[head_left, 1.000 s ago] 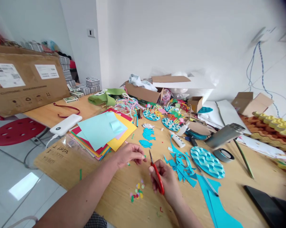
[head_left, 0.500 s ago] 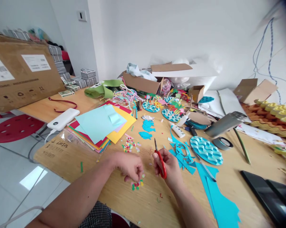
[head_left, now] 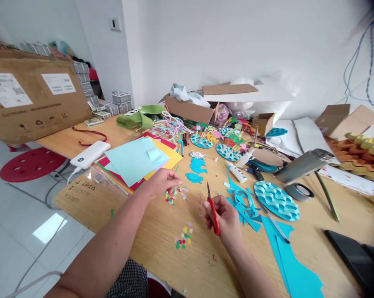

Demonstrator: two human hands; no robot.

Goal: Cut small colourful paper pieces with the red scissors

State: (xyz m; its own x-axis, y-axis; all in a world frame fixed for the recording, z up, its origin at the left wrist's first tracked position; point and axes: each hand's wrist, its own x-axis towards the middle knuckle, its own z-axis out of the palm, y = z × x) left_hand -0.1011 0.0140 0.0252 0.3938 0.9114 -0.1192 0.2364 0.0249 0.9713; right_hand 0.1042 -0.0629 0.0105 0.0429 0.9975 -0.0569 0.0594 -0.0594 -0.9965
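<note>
My right hand (head_left: 222,215) is closed around red-handled scissors (head_left: 215,221), their dark blades pointing up and away from me with the tips together. My left hand (head_left: 164,182) hovers at the near edge of the paper stack, its fingers pinched together; whatever they hold, if anything, is too small to make out. Just below those fingers lies a pile of coloured paper dots (head_left: 170,198). A second group of paper dots (head_left: 183,240) lies nearer to me, between my forearms. Blue paper fish (head_left: 194,178) rest beyond the hands, and blue paper scraps (head_left: 244,207) lie right of the scissors.
Coloured paper sheets (head_left: 133,159) and a white power bank (head_left: 90,154) lie to the left. A blue wavy oval (head_left: 276,200), a tape roll (head_left: 299,191), a steel flask (head_left: 305,165) and a dark phone (head_left: 348,252) are on the right. Glue bottles (head_left: 237,172) stand mid-table.
My left hand has moved away from me, from the near group of paper dots to the pile by the paper stack. My right hand keeps the scissors. The view has shifted slightly left.
</note>
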